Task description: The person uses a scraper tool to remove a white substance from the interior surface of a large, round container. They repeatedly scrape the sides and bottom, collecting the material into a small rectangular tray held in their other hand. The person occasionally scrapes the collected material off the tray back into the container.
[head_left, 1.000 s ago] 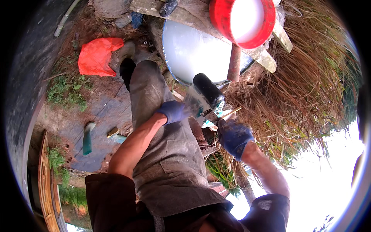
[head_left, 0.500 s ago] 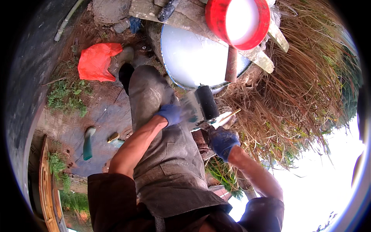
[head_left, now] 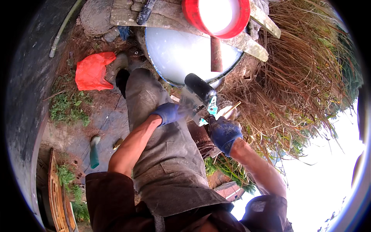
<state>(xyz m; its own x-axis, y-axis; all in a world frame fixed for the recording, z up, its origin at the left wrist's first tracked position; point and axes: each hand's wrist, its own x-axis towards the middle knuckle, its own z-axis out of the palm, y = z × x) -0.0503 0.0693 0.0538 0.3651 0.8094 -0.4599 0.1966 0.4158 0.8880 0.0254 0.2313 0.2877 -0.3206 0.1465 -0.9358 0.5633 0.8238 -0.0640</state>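
Observation:
My right hand (head_left: 225,135), in a soiled blue glove, is closed on the dark handle end of a tool with a black cylinder (head_left: 199,86) and a teal part (head_left: 212,106). The cylinder tilts up and left, close to the near rim of a round vat of white liquid (head_left: 174,54). My left hand (head_left: 168,113), in a blue glove, is over my thigh with its fingers curled. Its fingertips are smeared by motion beside a blurred greyish sheet-like patch (head_left: 188,101) next to the cylinder; what they hold cannot be made out.
A red bucket with white liquid (head_left: 242,19) stands on boards (head_left: 170,21) lying across the vat. A dark-handled object (head_left: 146,12) rests there too. Dry grass (head_left: 297,73) crowds the right, a dark wall (head_left: 27,92) the left. An orange-red bag (head_left: 92,71) lies on the ground.
The black cylinder has swung from nearly upright to a leftward tilt, and its teal part shows more. Vat, boards and bucket appear further up and left; my left hand remains over my thigh.

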